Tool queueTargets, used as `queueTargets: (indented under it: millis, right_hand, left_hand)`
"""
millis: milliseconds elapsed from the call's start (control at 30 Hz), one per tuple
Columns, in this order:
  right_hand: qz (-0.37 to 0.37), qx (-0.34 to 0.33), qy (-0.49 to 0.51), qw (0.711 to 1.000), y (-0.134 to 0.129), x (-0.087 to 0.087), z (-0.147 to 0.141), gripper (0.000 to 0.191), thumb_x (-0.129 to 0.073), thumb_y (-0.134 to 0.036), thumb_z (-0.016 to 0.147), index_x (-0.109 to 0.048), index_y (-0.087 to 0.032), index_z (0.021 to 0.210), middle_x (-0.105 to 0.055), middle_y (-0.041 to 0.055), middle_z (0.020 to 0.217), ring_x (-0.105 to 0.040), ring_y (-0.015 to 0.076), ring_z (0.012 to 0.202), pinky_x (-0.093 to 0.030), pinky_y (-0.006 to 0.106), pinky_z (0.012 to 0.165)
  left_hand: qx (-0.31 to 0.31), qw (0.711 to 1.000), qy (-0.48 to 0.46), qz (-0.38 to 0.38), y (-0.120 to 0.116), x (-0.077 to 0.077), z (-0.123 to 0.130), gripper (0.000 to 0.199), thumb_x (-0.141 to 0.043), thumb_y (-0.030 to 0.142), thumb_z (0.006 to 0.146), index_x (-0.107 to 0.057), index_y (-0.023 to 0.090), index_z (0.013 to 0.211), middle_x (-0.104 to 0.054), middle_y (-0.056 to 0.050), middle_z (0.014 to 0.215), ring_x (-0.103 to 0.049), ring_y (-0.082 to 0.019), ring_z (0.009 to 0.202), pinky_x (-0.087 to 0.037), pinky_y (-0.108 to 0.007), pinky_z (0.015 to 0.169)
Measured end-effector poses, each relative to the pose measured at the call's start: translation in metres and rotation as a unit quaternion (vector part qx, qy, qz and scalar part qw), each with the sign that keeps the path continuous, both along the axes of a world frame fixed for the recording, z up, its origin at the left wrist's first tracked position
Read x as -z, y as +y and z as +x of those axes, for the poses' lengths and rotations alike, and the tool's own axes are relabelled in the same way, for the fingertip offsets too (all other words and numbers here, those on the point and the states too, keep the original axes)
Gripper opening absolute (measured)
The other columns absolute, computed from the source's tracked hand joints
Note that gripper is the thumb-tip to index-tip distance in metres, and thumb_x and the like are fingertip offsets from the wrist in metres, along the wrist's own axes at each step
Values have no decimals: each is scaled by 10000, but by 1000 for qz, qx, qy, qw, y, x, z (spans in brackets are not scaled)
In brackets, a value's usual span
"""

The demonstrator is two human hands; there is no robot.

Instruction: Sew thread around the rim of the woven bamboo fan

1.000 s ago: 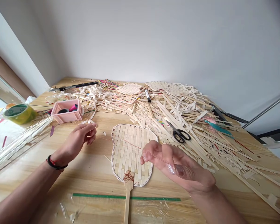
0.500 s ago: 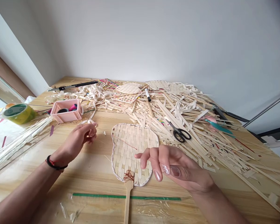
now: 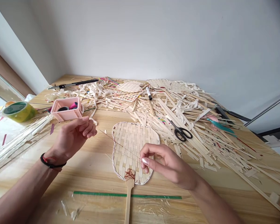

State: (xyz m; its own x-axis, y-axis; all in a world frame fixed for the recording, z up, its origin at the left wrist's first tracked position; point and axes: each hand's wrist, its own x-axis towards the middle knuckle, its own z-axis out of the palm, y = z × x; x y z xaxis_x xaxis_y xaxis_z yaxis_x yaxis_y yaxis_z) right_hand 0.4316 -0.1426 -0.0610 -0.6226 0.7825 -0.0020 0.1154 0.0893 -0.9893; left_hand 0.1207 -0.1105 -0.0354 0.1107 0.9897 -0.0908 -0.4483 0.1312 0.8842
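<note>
A woven bamboo-strip fan (image 3: 128,140) lies flat on the table, its edge bound and its wooden handle (image 3: 128,202) pointing towards me. Dark red lashing (image 3: 130,175) crosses where the handle meets the weave. Above the fan's right side, my right hand (image 3: 163,163) pinches a thin reddish thread (image 3: 121,145) between thumb and forefinger. The thread runs up and left across the fan to my left hand (image 3: 77,132), which is raised off the table left of the fan with its fingers curled closed around the thread's other end. A needle cannot be made out.
Scissors (image 3: 182,134) rest on a heap of bamboo strips (image 3: 200,149) to the right. A pink box (image 3: 66,109) holding spools stands beside a tape roll (image 3: 20,111) on the left. Behind are a marker (image 3: 148,93) and more woven pieces (image 3: 130,86). A green strip (image 3: 102,194) lies in front.
My right hand has turned and moved left, its spread fingers drawing into a pinch on the thread. My left hand has rotated upward and curled more tightly. The fan stays put.
</note>
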Motion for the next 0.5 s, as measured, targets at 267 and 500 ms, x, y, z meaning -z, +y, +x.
queueTargets:
  millis: [267,500]
  right_hand:
    - [70,119,-66,988,2,9,-2,293,-611,-447,1053,-635,-198,901,-683,19,729,-652,152,595,-507,283,560]
    - [28,207,12,978,6,9,0,339,-682,-519,1010,-645,-193,924,-652,-17,668,-559,98,400,-435,228,392]
  left_hand:
    - [76,949,303,42,-6,4,0,498,-772,423,864,-434,194,578,-325,27,610,-256,-122,573,-224,-290,542]
    - [96,922,373,42,-8,13,-1,541,-688,571,932,-427,203,634,-369,12,655,-303,-143,603,-268,-297,571]
